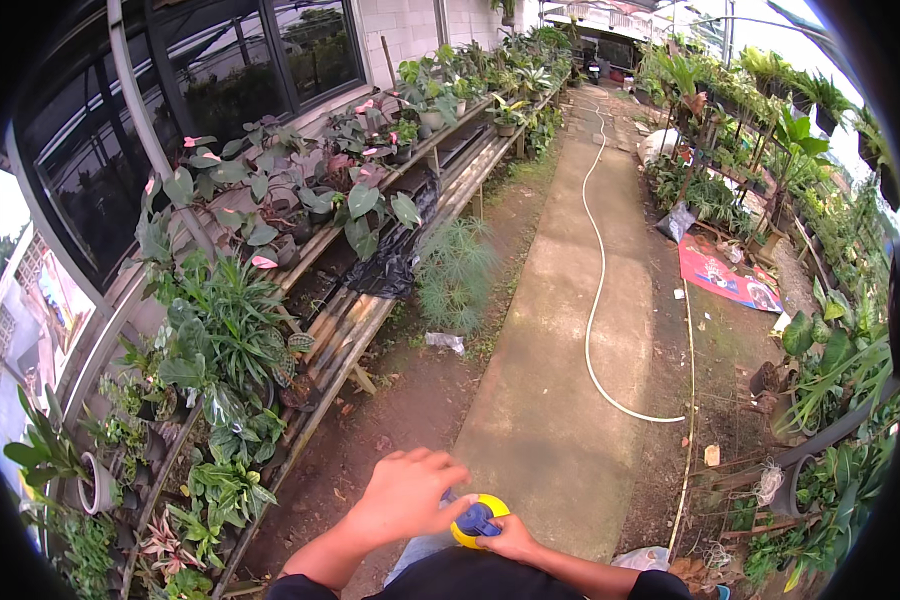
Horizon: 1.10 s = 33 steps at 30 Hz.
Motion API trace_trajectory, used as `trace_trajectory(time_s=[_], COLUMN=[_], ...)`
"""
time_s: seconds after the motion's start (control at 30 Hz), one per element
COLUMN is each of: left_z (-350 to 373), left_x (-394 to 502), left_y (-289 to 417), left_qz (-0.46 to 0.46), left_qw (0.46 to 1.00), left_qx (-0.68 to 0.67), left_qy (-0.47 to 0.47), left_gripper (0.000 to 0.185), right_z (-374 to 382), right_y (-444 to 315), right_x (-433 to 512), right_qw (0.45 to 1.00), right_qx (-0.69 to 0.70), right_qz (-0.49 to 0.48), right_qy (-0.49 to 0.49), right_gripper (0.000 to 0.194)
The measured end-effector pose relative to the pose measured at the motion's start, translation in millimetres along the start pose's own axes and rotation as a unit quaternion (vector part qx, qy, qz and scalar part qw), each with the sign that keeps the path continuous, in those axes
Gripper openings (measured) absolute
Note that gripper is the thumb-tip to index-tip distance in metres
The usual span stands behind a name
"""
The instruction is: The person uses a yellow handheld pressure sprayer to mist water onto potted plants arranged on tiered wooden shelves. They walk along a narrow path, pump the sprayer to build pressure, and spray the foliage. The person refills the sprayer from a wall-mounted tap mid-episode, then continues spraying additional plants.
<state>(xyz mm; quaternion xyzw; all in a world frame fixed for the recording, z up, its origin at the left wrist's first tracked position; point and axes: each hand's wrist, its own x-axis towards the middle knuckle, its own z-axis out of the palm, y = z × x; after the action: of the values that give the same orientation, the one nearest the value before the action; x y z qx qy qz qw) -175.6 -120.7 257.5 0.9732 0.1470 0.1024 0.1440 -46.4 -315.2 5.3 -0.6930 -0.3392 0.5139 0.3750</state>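
Note:
Low in the view, close to my body, is a yellow container with a blue top (478,517), seen from above; it looks like a hand sprayer. My right hand (511,538) is closed around a blue part on its near right side. Beside it on the left, my left hand (405,491) is spread, slightly blurred, palm down. Its thumb overlaps the blue top, and I cannot tell whether it touches. A small blue part shows between that thumb and the fingers. My dark shirt hides the container's lower side.
A concrete path (562,300) runs ahead with a pale hose (589,322) curving along it. Wooden plant benches (345,341) with potted anthuriums (270,180) line the left. Potted plants (840,352) and a red printed sheet (720,274) lie right. A thin pole (688,375) edges the path.

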Motion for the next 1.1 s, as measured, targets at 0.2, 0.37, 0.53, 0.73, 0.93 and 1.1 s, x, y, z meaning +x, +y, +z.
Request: trace_trajectory(time_s=[0.2, 0.37, 0.53, 0.73, 0.93, 1.1], left_z=[31, 75, 194, 212, 222, 123], left_x=[76, 132, 151, 199, 221, 280], left_y=[-17, -59, -100, -165, -195, -197], left_qz=[-0.078, -0.02, 0.034, 0.025, 0.041, 0.12], left_qw=[0.984, 0.972, 0.977, 0.911, 0.834, 0.847], left_qx=[-0.138, -0.192, -0.178, -0.409, -0.547, -0.505], left_qy=[-0.081, -0.136, -0.111, 0.034, 0.063, 0.113], left_gripper=[0.048, 0.054, 0.052, 0.021, 0.046, 0.046], right_z=[-25, -58, -82, -104, -120, -155], right_y=[-8, -13, -62, -86, -81, -90], right_x=[48, 89, 143, 190, 234, 277], right_qw=[0.993, 0.994, 0.993, 0.986, 0.988, 0.992], right_qx=[0.024, 0.05, 0.114, 0.124, 0.125, -0.003], right_qz=[0.084, 0.087, 0.04, 0.105, 0.06, -0.069], right_qy=[-0.079, -0.038, 0.015, 0.042, 0.074, 0.109], right_gripper=[0.021, 0.022, 0.018, 0.015, 0.021, 0.03])
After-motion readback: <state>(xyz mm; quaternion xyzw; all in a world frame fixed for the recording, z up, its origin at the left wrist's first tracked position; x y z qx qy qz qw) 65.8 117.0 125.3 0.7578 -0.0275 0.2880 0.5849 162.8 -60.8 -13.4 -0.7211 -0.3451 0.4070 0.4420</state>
